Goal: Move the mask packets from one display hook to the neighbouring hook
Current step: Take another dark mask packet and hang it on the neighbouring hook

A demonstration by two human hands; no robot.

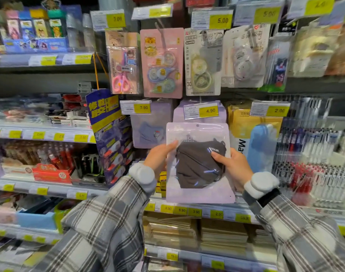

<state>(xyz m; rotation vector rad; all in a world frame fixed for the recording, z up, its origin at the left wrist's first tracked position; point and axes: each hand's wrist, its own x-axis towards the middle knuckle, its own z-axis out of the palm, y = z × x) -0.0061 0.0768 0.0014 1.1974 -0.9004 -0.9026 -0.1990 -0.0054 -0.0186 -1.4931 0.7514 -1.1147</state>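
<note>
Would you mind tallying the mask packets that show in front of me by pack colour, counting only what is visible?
Lilac: 3, namely the held packet, the packet behind it and the packet at its left.
Yellow: 1, the yellow packet.
Total: 4. Any packets hidden behind these cannot be counted.

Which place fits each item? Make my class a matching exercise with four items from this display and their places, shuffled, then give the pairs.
1 black mask packet
2 pink scissors pack
3 yellow packet
4 blue mask packet

a below the 2.00 tag
b between left hand and right hand
c below the 7.90 tag
d below the 3.00 tag

Pairs: 1-b, 2-d, 3-a, 4-c.
</note>
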